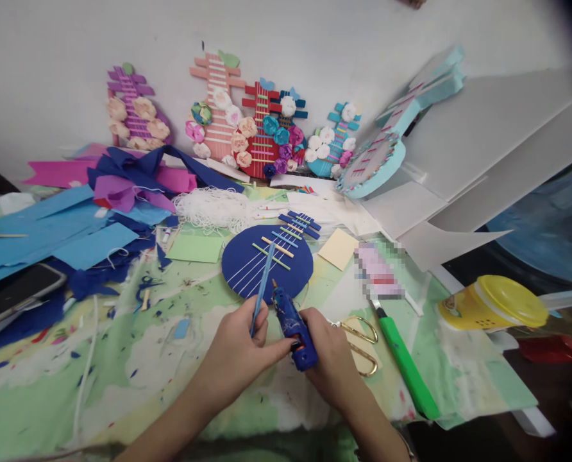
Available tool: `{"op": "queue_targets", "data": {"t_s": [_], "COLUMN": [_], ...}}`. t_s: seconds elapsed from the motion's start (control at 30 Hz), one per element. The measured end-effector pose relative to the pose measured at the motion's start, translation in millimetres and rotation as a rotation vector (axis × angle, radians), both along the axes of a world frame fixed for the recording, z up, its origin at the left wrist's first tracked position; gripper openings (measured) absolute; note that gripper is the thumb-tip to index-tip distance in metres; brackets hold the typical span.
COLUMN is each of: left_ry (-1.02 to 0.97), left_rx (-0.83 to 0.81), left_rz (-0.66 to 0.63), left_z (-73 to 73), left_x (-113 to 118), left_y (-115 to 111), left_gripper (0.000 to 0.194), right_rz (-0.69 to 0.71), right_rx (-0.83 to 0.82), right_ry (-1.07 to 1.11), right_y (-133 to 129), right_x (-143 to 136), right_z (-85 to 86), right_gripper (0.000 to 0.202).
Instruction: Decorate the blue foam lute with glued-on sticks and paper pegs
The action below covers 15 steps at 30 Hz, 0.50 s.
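A narrow light-blue strip (265, 277) is pinched in my left hand (235, 346), its far end reaching over a dark-blue paper guitar (238, 247). White strings and several coloured cross strips run along the guitar's body and neck. My right hand (328, 343) is wrapped round a blue glue gun (293, 324), whose nozzle points away from me beside the light-blue strip. The tip of my left thumb lies against the rear of the glue gun. Gold-handled scissors (363, 346) lie just right of my right hand, their blades hidden.
Decorated paper guitars (261, 138) lean on the wall. White string (213, 208) and coloured sheets (65, 218) lie at the left, near a phone (19, 295). A green-handled knife (406, 359) and a yellow-lidded cup (495, 305) are at the right. A white cord (88, 372) crosses the cloth.
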<state>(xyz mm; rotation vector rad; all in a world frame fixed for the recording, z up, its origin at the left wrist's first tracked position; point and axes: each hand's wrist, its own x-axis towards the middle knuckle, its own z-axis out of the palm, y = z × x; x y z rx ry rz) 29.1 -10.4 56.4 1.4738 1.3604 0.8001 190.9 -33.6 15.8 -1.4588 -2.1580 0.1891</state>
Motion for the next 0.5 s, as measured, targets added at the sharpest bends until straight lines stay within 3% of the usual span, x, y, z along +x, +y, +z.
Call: {"op": "queue_targets", "data": {"t_s": [0.37,0.5], "left_ry": [0.017,-0.011], "left_rx": [0.17,0.148], "left_rz": [0.029,0.062], "left_z": [1.6,1.5], "left_x": [1.6,3.3], "left_y": [-8.0,-6.6], "left_gripper": [0.044,0.044], "right_rz": [-0.007,-0.005], "right_rx": [0.107,0.107], "right_ry": [-0.028,0.006], "right_y": [-1.2,-1.4], "right_x": [-1.6,-2.1], "right_z": [-5.6,-7.4], "right_gripper": [0.011,0.014]}}
